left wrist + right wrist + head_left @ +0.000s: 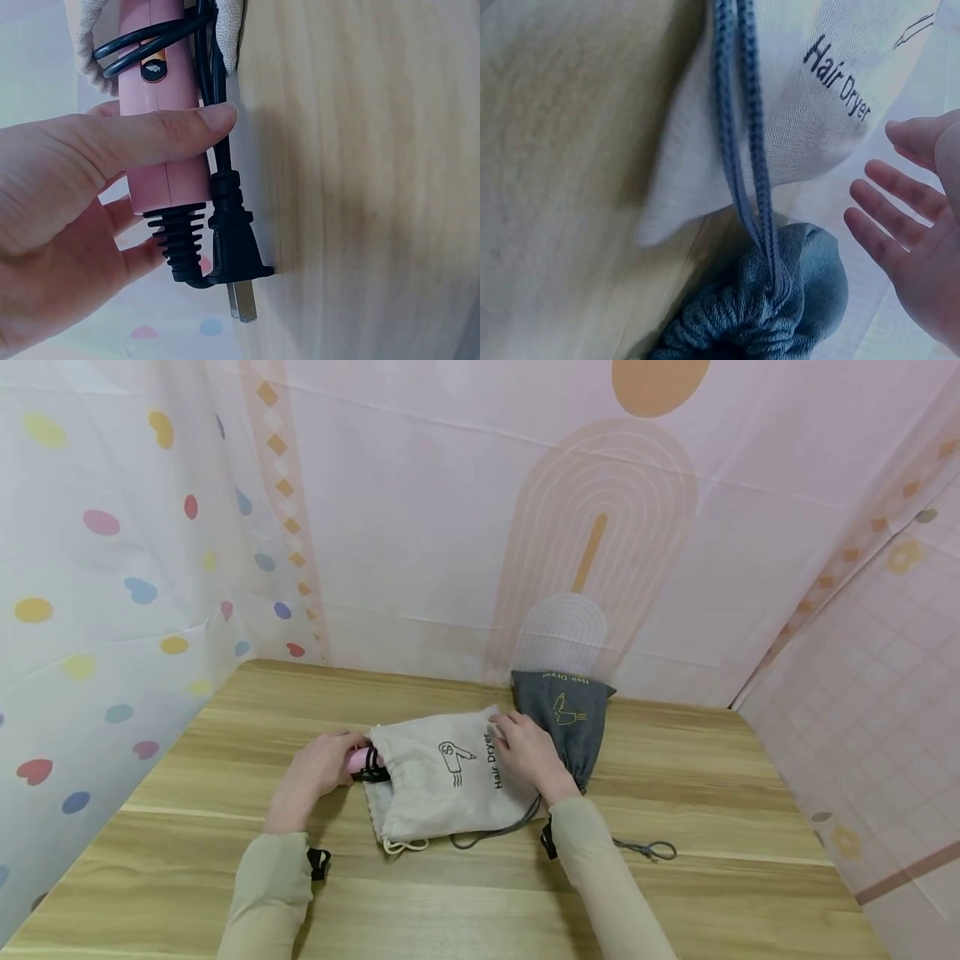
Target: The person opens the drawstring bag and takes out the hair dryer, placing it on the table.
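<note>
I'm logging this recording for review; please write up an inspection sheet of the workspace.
Surface: wood-grain tabletop.
Job's things: pink handle sticks out of the mouth of the cream bag, printed "Hair Dryer".
Clutter: grey bag, neck gathered, beyond the cream bag.
Grips: left grip holds the pink handle; right grip is at the cream bag's other end, fingers relaxed, contact unclear.
Cables: black cord wraps the handle; plug beside it. Grey drawstring crosses the cream bag.
Surroundings: patterned drapes.
</note>
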A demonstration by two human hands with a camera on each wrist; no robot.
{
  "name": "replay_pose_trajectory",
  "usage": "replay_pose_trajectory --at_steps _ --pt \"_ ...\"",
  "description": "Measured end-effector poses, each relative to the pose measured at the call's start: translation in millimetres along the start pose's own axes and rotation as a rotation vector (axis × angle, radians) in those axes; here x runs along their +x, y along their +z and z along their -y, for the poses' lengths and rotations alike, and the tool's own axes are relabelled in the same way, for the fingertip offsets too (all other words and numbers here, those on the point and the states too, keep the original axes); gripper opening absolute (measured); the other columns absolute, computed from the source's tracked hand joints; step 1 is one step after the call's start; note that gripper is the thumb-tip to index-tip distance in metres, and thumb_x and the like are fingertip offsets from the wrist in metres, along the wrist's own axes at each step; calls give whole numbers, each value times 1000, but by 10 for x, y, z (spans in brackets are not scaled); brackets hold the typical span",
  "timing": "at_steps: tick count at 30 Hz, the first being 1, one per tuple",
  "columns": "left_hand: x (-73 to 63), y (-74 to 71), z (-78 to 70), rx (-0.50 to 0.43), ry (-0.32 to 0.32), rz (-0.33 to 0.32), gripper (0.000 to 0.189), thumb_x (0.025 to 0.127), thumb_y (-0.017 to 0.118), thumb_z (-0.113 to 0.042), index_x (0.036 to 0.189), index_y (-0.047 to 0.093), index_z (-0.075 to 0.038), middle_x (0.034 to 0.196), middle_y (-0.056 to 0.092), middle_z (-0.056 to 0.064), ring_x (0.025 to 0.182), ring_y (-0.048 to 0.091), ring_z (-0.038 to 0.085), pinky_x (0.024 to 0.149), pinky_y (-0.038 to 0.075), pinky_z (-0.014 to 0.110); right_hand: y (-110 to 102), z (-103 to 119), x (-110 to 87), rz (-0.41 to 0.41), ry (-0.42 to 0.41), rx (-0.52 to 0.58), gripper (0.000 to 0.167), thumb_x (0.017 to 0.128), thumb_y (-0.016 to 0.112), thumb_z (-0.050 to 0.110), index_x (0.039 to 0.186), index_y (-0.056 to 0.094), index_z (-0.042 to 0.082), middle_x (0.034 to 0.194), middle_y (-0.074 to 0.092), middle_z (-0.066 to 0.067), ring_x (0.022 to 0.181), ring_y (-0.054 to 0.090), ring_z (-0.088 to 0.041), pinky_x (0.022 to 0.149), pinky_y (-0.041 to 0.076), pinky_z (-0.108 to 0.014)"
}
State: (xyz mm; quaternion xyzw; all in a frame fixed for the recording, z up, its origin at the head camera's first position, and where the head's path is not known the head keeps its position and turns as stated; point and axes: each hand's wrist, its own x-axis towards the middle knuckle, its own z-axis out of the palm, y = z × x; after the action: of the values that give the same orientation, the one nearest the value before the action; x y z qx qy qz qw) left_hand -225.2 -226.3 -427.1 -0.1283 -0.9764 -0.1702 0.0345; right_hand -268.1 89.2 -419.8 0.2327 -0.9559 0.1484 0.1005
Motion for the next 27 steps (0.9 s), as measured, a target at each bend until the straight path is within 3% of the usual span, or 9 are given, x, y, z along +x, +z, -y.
replay_pose_trajectory --at_steps 8,13,19,27 --pt "7 27 11 -5 51 -23 43 66 77 6 104 66 -11 99 66 10 86 62 29 70 50 47 65 -6 52 50 -27 -84 31 92 60 13 123 61 13 117 65 -6 107 61 -25 89 51 -38" --pt "8 39 2 -8 85 -46 44 64 78 7 103 66 -11 100 68 11 89 64 32 72 52 49 106 -13 49 17 -43 -96 24 91 61 10 114 66 12 110 67 -5 100 62 -23 86 52 -36" --pt "9 42 5 -12 90 -50 46 63 79 7 103 67 -11 103 68 11 91 64 34 73 52 50 133 -1 25 -2 -20 -98 10 90 62 11 98 69 13 98 69 -2 92 62 -20 80 53 -34" --pt "3 32 15 -21 73 -46 42 65 79 5 102 67 -10 100 68 11 88 64 32 72 51 49 101 17 15 -14 29 -117 9 90 62 11 96 69 13 97 70 -2 90 63 -20 77 54 -34"
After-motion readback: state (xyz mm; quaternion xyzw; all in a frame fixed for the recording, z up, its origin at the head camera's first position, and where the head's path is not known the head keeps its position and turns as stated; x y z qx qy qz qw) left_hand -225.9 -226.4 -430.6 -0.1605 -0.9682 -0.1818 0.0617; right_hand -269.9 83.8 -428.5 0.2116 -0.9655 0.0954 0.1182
